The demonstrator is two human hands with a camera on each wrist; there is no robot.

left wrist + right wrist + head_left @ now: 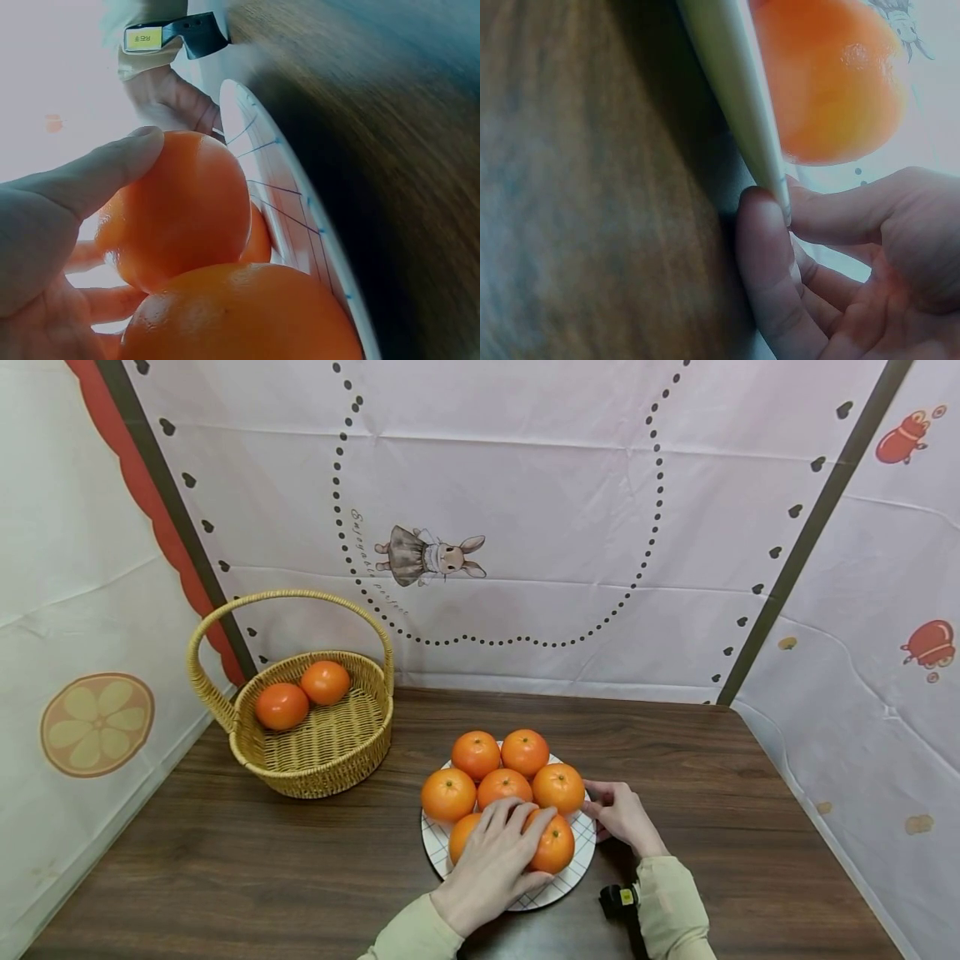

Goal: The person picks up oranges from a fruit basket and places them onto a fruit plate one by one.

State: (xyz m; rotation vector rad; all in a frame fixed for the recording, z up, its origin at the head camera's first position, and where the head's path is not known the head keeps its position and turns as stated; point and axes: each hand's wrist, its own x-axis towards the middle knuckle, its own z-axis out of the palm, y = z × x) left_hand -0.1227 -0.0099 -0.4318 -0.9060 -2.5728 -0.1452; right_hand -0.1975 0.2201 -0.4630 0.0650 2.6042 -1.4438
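Note:
On the table sits a round white plate (435, 845) with a grid pattern, bearing several oranges. My left hand (491, 864) reaches over its front and grips an orange (555, 847), thumb on one side and fingers across the other. In the left wrist view this held orange (187, 202) leans against another orange (247, 315). At the plate's right edge my right hand (626, 817) pinches the rim between thumb and fingers. The right wrist view shows that rim (739, 97) tilted in the picture, with an orange (836, 82) just above it.
A wicker basket (318, 777) with a tall handle stands at the back left, two oranges (303, 693) inside. Patterned cloth walls (525, 527) enclose the table (225, 868) at the back and sides. A black strap device (618, 900) is on the right wrist.

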